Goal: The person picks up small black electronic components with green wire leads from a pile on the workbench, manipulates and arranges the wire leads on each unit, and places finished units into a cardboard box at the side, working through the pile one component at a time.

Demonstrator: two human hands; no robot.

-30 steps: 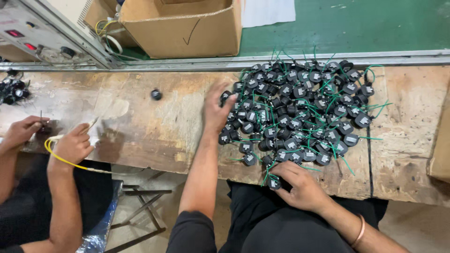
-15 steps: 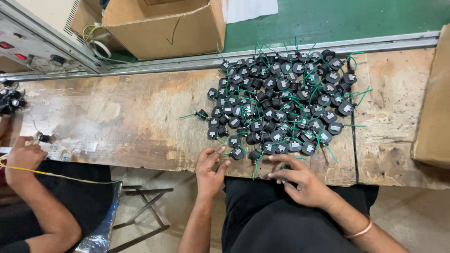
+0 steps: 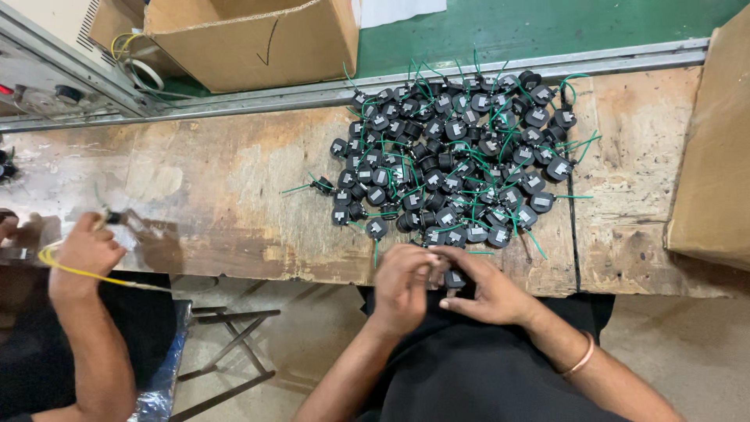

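Observation:
A large pile of small black round parts with green wire leads (image 3: 457, 156) covers the right half of the worn wooden bench (image 3: 211, 195). My left hand (image 3: 402, 285) and my right hand (image 3: 484, 289) meet at the bench's front edge, just below the pile. Both pinch one black part (image 3: 454, 279) between their fingertips. A single black part with a green lead (image 3: 321, 186) lies apart at the pile's left side.
A co-worker's hands (image 3: 82, 250) at the left hold a yellow wire (image 3: 94, 273) and a small part. An open cardboard box (image 3: 258, 39) stands behind the metal rail, another cardboard box (image 3: 715, 148) at the right. A grey machine (image 3: 47, 82) is at the back left.
My left hand has drawn back from the pile to the bench's front edge and joined my right hand on one black part. The view shifted left to right.

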